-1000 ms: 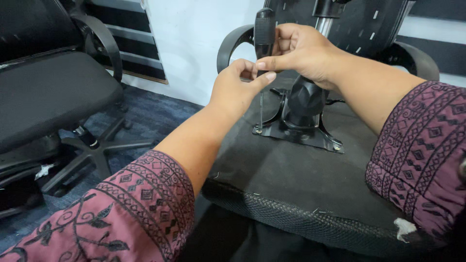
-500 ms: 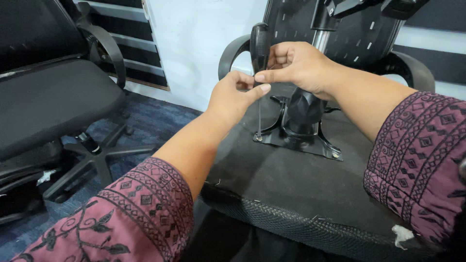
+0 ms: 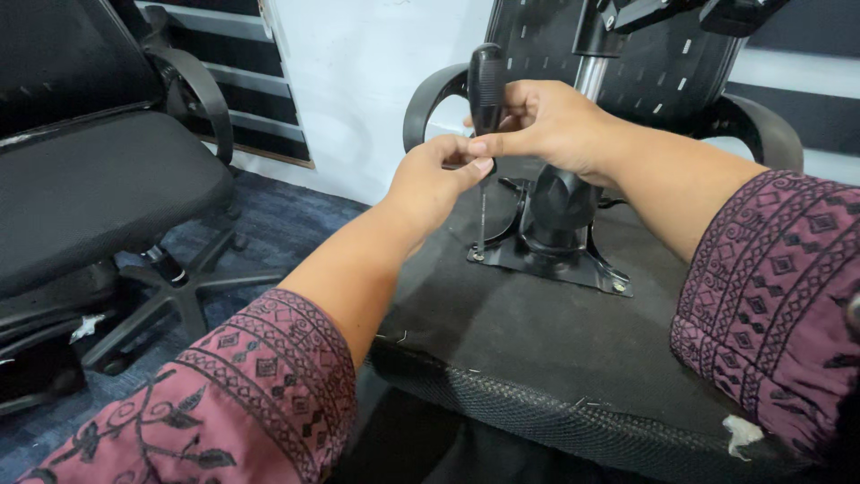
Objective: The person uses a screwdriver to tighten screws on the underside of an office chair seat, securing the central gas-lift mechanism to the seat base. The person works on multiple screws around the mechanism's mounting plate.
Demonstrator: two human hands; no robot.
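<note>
The screwdriver (image 3: 485,134) stands upright with its tip at a corner of the black metal base plate (image 3: 546,260) on the overturned chair seat (image 3: 502,350); the right hand (image 3: 546,121) is closed round its black handle and the left hand (image 3: 439,179) pinches the shaft. Bare underside lies toward the mesh edge. Another office chair (image 3: 98,188) stands left on blue carpet (image 3: 269,224), by a white wall (image 3: 358,81).

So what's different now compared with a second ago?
Little changed. The right hand keeps its grip on the black screwdriver, the left hand still pinches the shaft, and the tip remains at the corner of the metal plate on the upturned seat. Only the camera angle shifted slightly.
</note>
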